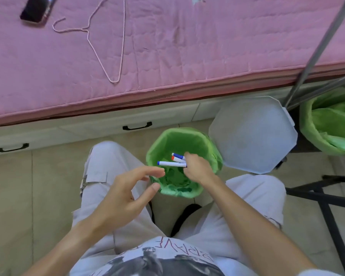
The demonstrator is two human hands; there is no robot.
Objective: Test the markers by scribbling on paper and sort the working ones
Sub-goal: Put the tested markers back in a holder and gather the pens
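Gripping three markers point(172, 163) in my right hand point(197, 168), holding them over the green-lined bin's point(157, 148) mouth, inside its rim. My left hand point(124, 196) is hovering open, fingers relaxed, beside the near rim. Grey lid point(253, 134) is flanking the bin's right.

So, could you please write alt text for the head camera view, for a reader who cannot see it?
A seated person's right hand holds three markers over a small bin with a green liner; the left hand hovers open beside it. The bin's grey lid stands open, and a pink mattress carries a wire hanger and phone.
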